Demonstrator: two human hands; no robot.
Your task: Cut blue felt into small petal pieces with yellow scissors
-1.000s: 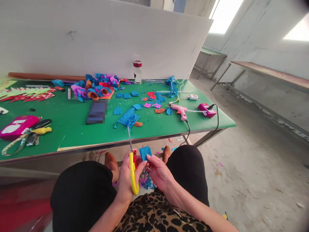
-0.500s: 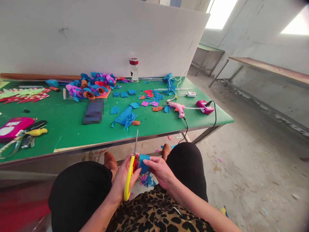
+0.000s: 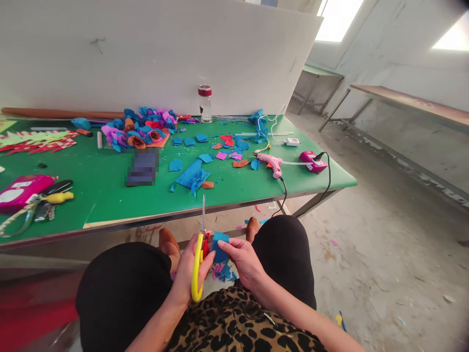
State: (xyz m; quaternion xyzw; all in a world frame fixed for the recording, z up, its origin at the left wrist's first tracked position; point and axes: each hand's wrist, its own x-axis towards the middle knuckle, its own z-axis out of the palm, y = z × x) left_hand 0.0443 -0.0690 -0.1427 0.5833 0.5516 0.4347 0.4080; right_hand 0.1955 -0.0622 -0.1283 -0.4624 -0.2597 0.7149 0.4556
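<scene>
Left hand [image 3: 185,275] around yellow-handled scissors [image 3: 198,249], right hand [image 3: 245,260] with blue paper [image 3: 219,256] in grip, both short of table edge [image 3: 146,214].

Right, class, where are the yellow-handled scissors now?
In the head view, the yellow-handled scissors are low, just left of centre, in the left hand, beside the blue paper in the right hand, pointing toward the green table.
</scene>
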